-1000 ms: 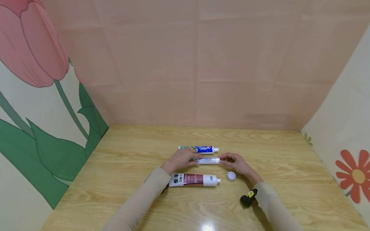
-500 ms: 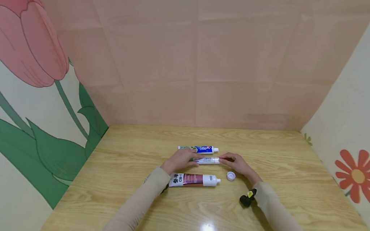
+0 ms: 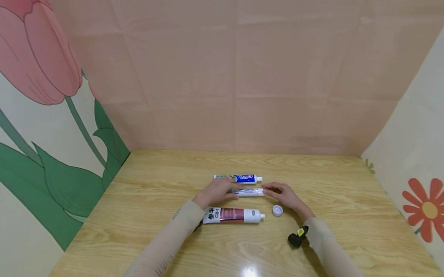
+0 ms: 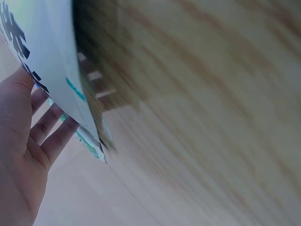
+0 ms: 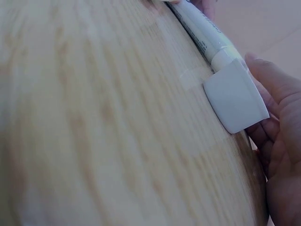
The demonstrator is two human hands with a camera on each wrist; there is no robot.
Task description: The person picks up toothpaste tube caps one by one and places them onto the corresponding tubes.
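Observation:
My left hand [image 3: 218, 191] holds a slim white toothpaste tube [image 3: 245, 192] that lies flat on the table, thumb on the near side and fingers over the far side. At the tube's right end, my right hand [image 3: 287, 197] pinches its cap [image 3: 260, 192] between thumb and fingertips. A loose white cap [image 3: 277, 210] sits just below the right hand; in the right wrist view this cap [image 5: 235, 96] hides part of the fingers. Below the left hand lies a larger red and white toothpaste tube [image 3: 233, 215], uncapped, its nozzle pointing right. Its white end [image 4: 51, 61] covers the left fingertips in the left wrist view.
Beyond the held tube lies a blue and green toothpaste tube [image 3: 245, 179], its white nozzle end to the right. All rest on a wooden table [image 3: 293, 274]. A pink backdrop [image 3: 233, 91] rises behind the table, with flower-patterned walls at both sides.
Both hands stay in place on the slim tube. The right fingers shift very slightly at its cap; the other tubes and the loose cap have not moved.

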